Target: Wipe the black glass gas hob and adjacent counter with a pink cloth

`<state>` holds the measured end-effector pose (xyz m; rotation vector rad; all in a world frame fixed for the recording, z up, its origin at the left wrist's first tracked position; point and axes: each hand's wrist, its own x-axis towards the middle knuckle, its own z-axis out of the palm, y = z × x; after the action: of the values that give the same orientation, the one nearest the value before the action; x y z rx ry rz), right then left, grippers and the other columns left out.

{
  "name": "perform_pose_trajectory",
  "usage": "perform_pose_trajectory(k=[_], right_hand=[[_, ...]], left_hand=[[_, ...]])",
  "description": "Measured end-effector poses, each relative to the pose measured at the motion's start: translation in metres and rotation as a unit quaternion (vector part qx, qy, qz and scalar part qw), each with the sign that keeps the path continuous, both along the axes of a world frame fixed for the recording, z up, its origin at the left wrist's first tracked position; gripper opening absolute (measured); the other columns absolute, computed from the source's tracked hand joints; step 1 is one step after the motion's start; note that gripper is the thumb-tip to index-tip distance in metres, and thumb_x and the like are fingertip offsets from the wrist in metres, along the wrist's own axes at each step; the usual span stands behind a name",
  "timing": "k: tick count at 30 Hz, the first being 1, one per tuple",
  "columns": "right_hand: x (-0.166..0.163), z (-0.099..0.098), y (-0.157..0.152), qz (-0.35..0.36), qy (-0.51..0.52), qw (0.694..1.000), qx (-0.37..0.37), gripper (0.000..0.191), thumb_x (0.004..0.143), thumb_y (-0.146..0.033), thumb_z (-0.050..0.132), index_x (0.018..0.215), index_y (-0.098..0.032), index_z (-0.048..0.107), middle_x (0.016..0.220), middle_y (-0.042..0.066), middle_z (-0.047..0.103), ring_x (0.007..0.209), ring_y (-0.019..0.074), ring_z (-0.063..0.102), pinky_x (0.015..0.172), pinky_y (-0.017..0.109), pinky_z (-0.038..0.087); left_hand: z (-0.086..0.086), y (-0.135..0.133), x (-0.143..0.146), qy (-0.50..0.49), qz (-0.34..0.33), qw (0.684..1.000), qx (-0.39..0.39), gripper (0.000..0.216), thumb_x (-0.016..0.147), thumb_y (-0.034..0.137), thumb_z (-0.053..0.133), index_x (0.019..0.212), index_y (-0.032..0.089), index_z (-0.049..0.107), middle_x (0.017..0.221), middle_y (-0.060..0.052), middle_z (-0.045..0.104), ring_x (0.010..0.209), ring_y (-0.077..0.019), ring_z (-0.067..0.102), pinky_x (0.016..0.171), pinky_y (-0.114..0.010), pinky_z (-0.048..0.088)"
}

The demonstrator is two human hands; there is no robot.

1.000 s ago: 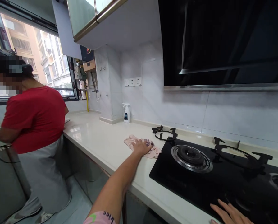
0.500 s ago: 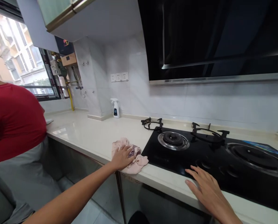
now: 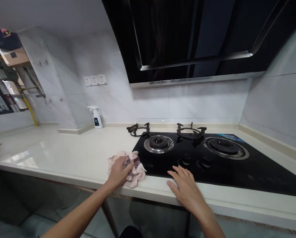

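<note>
Fingers (image 3: 125,163) of the left hand (image 3: 118,171) curl down into a crumpled pale pink cloth (image 3: 138,172), clutching a bunch of it against the cream stone countertop (image 3: 63,153). Fingers (image 3: 179,171) of the right hand (image 3: 186,190) lie spread and released, palm flat on the narrow front strip of countertop, tips reaching the near edge of the black glass gas hob (image 3: 237,168).

The cloth sits at the hob's left front corner, close to the countertop's front edge. It is bunched into soft folds, with a darker patterned patch showing beside the fingers. A wide stretch of countertop spreads to its left, as far as the tiled wall.

On the hob, 2 round steel burners (image 3: 159,143) stand uncovered, with 2 black knobs (image 3: 186,160) just ahead of the right hand. 1 black iron pan support (image 3: 138,129) rests on the countertop behind the hob's left rear corner; another (image 3: 191,130) sits at the hob's rear, between the burners.

A white plastic spray bottle (image 3: 96,117) stands upright near the back wall, well apart from both hands; its contents cannot be seen. A black range hood (image 3: 187,39) hangs above.
</note>
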<state>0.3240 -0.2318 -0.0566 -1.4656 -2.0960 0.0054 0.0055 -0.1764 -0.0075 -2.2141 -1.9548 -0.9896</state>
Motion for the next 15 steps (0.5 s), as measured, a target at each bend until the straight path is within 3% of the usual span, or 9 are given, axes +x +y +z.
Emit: perform_pose_trajectory(k=[3, 5, 9, 15], right_hand=[[-0.001, 0.002, -0.001, -0.001, 0.003, 1.000, 0.002, 0.045, 0.102, -0.049, 0.044, 0.135, -0.024, 0.062, 0.147, 0.010, 0.054, 0.143, 0.0309, 0.040, 0.119, 0.056, 0.029], [-0.001, 0.000, -0.001, -0.005, 0.009, 1.000, 0.013, 0.045, 0.102, -0.049, 0.043, 0.134, -0.024, 0.062, 0.147, 0.011, 0.054, 0.142, 0.0313, 0.041, 0.118, 0.056, 0.030], [-0.003, -0.006, 0.002, -0.014, 0.045, 0.998, 0.050, 0.046, 0.103, -0.051, 0.041, 0.132, -0.021, 0.061, 0.145, 0.013, 0.054, 0.138, 0.0317, 0.045, 0.117, 0.055, 0.033], [0.002, -0.011, 0.010, -0.054, 0.207, 0.972, 0.095, 0.044, 0.102, -0.047, 0.040, 0.133, -0.018, 0.050, 0.138, 0.017, 0.052, 0.130, 0.0300, 0.049, 0.111, 0.052, 0.040]], left_hand=[[0.000, 0.011, 0.045, 0.146, -0.029, 0.988, -0.035, 0.045, 0.094, 0.052, 0.050, 0.131, 0.028, 0.061, 0.143, -0.008, 0.060, 0.136, -0.0327, 0.047, 0.112, -0.055, 0.035], [0.001, 0.016, 0.070, 0.191, -0.054, 0.979, -0.049, 0.048, 0.097, 0.054, 0.046, 0.136, 0.030, 0.057, 0.148, -0.009, 0.055, 0.139, -0.0320, 0.044, 0.115, -0.056, 0.031], [0.003, 0.032, 0.123, 0.198, -0.131, 0.970, -0.055, 0.052, 0.099, 0.062, 0.038, 0.137, 0.031, 0.056, 0.146, -0.008, 0.055, 0.135, -0.0294, 0.047, 0.116, -0.052, 0.031], [0.003, 0.072, 0.201, 0.195, -0.204, 0.958, -0.052, 0.054, 0.097, 0.061, 0.043, 0.136, 0.028, 0.059, 0.149, -0.009, 0.054, 0.138, -0.0311, 0.045, 0.120, -0.055, 0.026]])
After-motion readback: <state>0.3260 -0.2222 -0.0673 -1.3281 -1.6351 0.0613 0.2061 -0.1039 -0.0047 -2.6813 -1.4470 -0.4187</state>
